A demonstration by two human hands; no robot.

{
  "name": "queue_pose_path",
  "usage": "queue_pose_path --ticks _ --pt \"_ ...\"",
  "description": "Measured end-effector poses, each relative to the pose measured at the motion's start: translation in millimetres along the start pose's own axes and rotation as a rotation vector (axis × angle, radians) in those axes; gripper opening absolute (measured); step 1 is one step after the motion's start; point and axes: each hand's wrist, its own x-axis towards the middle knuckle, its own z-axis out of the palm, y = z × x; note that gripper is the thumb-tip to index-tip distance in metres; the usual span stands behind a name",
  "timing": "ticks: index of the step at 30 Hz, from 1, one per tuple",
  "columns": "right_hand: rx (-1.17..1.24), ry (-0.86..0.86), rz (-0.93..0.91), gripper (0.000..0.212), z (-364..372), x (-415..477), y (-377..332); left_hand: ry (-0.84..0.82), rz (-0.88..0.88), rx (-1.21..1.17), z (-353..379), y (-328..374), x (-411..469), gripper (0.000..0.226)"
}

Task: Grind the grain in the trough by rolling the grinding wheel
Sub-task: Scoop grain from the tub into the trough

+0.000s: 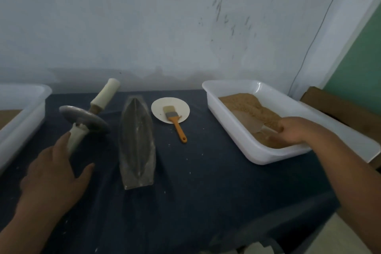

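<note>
At lower left, our left hand [53,171] hovers over the cloth [206,181], fingers straight and holding nothing, forefinger beside the near handle of the wheel [83,118]; the wheel leans just left of the trough [137,142] at mid-frame; at right, our right hand [296,132] curls round a scoop [248,120] in the tub [231,130] of grain [243,103]; beyond the trough, a brush [175,121] rests on a plate [160,105].

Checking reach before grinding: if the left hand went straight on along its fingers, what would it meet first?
Most likely the grinding wheel, at its near handle, just ahead of the left hand; depth is unclear.
</note>
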Motion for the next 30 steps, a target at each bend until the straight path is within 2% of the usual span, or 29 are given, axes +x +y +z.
queue_pose_path --ticks 8,13,17,21,24,30 --pt "-0.021 0.049 -0.021 0.054 7 27 -4 0.072 -0.010 -0.056 13 -20 6 0.102" --pt "0.042 0.127 -0.155 0.048 -8 22 9 0.077 0.025 -0.103 16 -22 6 0.091" --pt "0.123 0.113 -0.205 0.025 -34 2 28 0.087 0.034 -0.026 19 -23 6 0.064" --pt "-0.012 0.132 -0.199 0.043 -57 -9 42 -0.001 0.034 0.031 20 -22 3 0.048" --pt "-0.033 -0.027 -0.187 0.046 -55 -8 27 -0.009 0.016 0.016 20 -23 5 0.051" --pt "0.072 -0.072 -0.231 0.051 -20 33 -29 0.029 0.039 -0.035 28 -32 10 0.047"
